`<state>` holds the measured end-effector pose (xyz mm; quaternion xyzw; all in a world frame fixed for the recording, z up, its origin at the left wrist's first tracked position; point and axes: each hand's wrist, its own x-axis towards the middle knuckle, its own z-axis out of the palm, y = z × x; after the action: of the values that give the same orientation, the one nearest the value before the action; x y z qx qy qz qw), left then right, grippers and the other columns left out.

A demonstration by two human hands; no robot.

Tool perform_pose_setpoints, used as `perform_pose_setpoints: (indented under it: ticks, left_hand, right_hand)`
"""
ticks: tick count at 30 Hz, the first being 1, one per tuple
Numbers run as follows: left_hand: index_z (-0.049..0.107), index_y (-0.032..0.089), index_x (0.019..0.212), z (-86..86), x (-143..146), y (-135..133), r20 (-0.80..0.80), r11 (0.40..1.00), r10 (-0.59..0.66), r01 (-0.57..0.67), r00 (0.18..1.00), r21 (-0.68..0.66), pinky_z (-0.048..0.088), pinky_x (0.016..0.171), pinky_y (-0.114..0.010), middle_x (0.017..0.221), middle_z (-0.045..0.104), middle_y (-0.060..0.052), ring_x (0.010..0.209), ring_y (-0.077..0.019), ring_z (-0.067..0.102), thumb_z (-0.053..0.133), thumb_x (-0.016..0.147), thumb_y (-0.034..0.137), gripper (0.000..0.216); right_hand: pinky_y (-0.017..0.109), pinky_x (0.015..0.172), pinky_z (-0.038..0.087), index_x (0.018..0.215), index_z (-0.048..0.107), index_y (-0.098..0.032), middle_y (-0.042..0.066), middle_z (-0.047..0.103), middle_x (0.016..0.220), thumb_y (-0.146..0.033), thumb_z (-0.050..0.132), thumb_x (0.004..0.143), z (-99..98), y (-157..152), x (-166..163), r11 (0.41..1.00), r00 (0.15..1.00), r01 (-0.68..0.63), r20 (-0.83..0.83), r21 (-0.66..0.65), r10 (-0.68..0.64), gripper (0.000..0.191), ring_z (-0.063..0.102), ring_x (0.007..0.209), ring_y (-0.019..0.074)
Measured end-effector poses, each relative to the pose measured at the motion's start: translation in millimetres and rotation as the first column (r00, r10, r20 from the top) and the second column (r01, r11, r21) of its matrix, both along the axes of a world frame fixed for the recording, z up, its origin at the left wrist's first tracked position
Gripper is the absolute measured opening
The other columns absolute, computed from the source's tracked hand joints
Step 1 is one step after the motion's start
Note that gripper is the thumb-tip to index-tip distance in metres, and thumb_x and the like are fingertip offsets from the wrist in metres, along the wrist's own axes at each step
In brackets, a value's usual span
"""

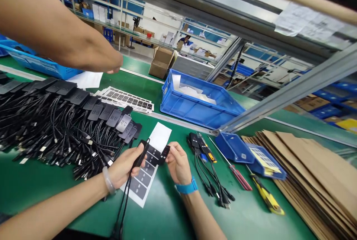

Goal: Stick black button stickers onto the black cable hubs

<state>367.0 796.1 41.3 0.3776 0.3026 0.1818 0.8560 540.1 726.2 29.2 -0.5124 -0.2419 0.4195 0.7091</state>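
the person's left hand (126, 165) grips a cabled device (141, 155); the right hand (178, 162), at its three o'clock, pinches a black label (165, 153) over a sticker sheet (160, 134). at ten o'clock lie heaped black units (69, 121); at one, a blue bin (189, 111); at three, cardboard sheets (315, 158).

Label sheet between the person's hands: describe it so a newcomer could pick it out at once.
On the green worktop, find the person's left hand and right hand. Between and beneath them lies the label sheet, bearing dark rectangular labels. Unlike the piled label sheets farther back, it lies by itself, and its far end is bare white.
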Motion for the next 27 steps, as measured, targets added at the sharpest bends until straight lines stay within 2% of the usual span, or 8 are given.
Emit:
perform_pose_setpoints:
  ticks: [4,10,14,18,27]
  left_hand:
    - [0.058,0.012,0.105,0.7,-1.8,-6.2,0.033,0.994,-0.094,0.091,0.995,0.064,0.045,0.061,-0.020,0.093,0.064,-0.007,0.065,-0.0082,0.057,0.084,0.066,0.039,0.054]
    - [0.051,0.015,0.124,-0.7,-4.2,-12.3,0.022,0.976,-0.195,0.192,0.981,0.105,0.053,0.081,-0.032,0.111,0.065,-0.015,0.092,-0.0227,0.067,0.082,0.071,0.033,0.064]
    - [0.045,0.017,0.129,-4.0,-5.6,-14.7,0.048,0.972,-0.217,0.212,0.975,0.101,0.053,0.085,-0.036,0.119,0.063,-0.017,0.096,-0.0250,0.068,0.079,0.076,0.033,0.065]
    - [0.043,0.017,0.130,-6.1,-6.3,-16.5,0.078,0.974,-0.215,0.208,0.973,0.088,0.054,0.086,-0.036,0.115,0.065,-0.017,0.099,-0.0269,0.068,0.079,0.076,0.034,0.067]
    - [0.041,0.017,0.133,-3.5,-7.3,-17.2,0.070,0.974,-0.221,0.216,0.973,0.068,0.055,0.085,-0.036,0.118,0.065,-0.018,0.100,-0.0279,0.068,0.076,0.078,0.029,0.067]
  right_hand:
    - [0.018,0.043,0.037,0.076,0.059,-0.021,-0.006,0.047,0.056,-0.045,0.080,0.069,0.4,-2.4,-4.8,1.000,0.998,-0.024,-0.050,-0.005,0.023,0.033,0.041,0.047,0.0070]
    - [0.019,0.041,0.038,0.076,0.060,-0.021,-0.006,0.051,0.058,-0.044,0.079,0.070,3.9,-3.5,-12.3,1.000,0.998,-0.012,0.060,-0.013,0.013,0.031,0.045,0.045,0.0078]
    - [0.020,0.041,0.041,0.079,0.063,-0.019,-0.004,0.056,0.064,-0.041,0.077,0.074,1.3,-6.4,-16.0,0.999,0.983,-0.032,0.182,-0.009,0.033,0.027,0.050,0.047,0.0078]
    - [0.020,0.042,0.043,0.082,0.066,-0.019,-0.002,0.060,0.069,-0.037,0.077,0.075,0.4,-9.6,-18.5,0.998,0.961,-0.040,0.273,-0.039,0.049,0.022,0.051,0.045,0.0072]
    - [0.020,0.041,0.042,0.082,0.067,-0.019,-0.002,0.059,0.067,-0.036,0.077,0.075,5.0,-12.7,-19.5,0.998,0.952,-0.040,0.302,-0.045,0.052,0.021,0.050,0.044,0.0068]
